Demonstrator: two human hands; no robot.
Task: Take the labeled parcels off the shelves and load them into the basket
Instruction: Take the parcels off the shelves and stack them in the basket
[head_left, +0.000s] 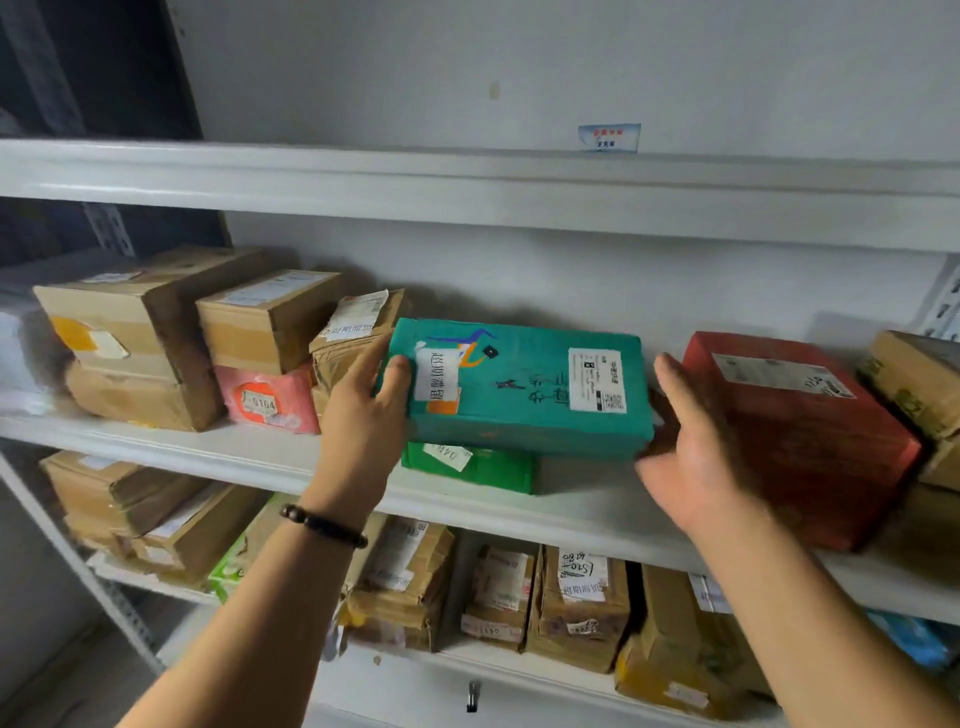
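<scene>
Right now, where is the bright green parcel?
In the head view, the bright green parcel lies on the middle shelf, under the teal parcel and left of the red parcel.

Green parcel (467, 465) — mostly covered by the teal parcel (519, 395) stacked on it; only its front left portion shows. Left hand (363, 421): fingertips pass out of sight past the teal parcel's left end. Right hand (691, 457): motion-blurred; contact with the teal parcel's right end cannot be determined. Brown box (924, 384) — cut off by the right edge. Shipping label (597, 379): print too small to read.
</scene>
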